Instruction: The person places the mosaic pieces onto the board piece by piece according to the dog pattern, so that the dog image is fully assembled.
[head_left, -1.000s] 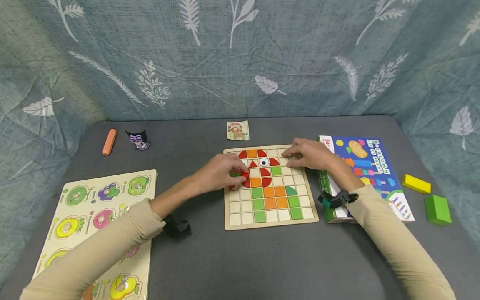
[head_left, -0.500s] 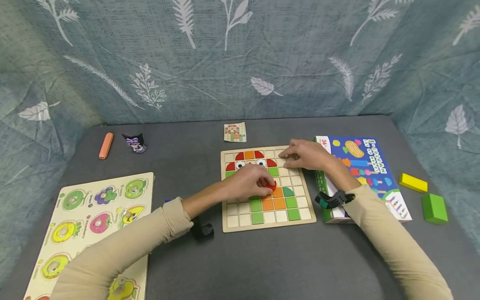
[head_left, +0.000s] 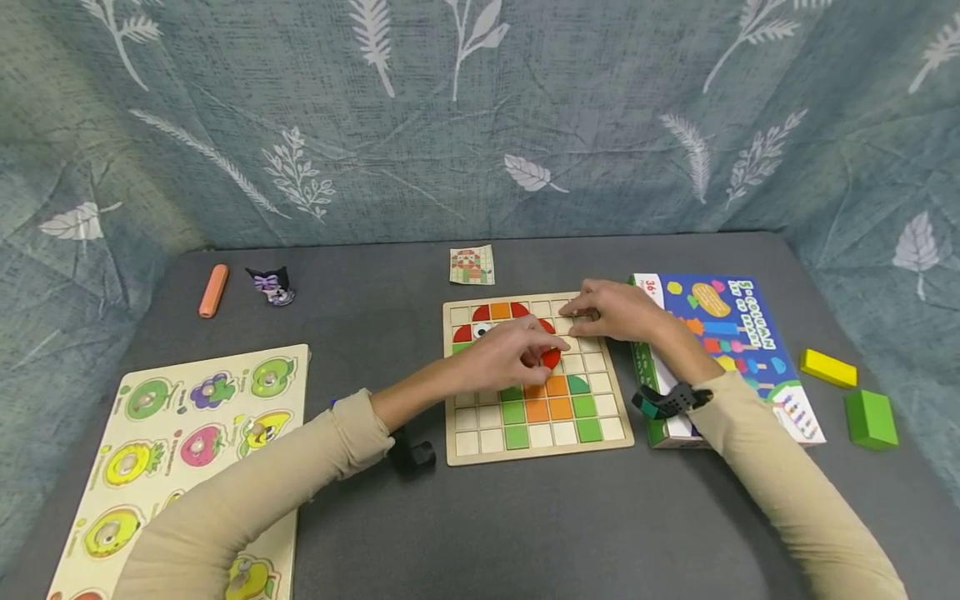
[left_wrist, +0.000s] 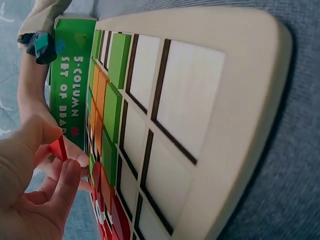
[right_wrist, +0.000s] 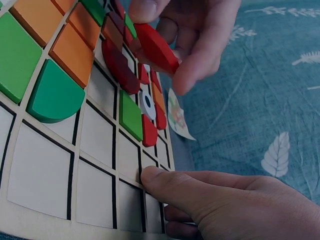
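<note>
My left hand (head_left: 498, 354) hovers over the middle of the wooden grid board (head_left: 540, 457). Between thumb and fingertips it pinches a red tile with a curved edge (right_wrist: 156, 47), held above the cells in both wrist views. My right hand (head_left: 618, 310) rests at the board's far right corner, one fingertip on a bare cell in the right wrist view. On the board sit orange square tiles (head_left: 537, 409), green square tiles (head_left: 516, 437), a teal quarter-round tile (right_wrist: 54, 95), red curved tiles (right_wrist: 120, 67) and eye tiles (right_wrist: 147, 104). The left hand covers part of the pattern.
A small pattern card (head_left: 471, 265) lies behind the board. Right of it are a bead-set box (head_left: 720, 333), a yellow block (head_left: 828, 368) and a green block (head_left: 872, 419). At left lie a fruit puzzle (head_left: 213, 387), an orange stick (head_left: 213, 291) and a small figurine (head_left: 272, 286).
My left hand has carried the red tile from the board's left side rightward across it, then slightly up toward the far side over the last half second. My right hand has stayed in place.
</note>
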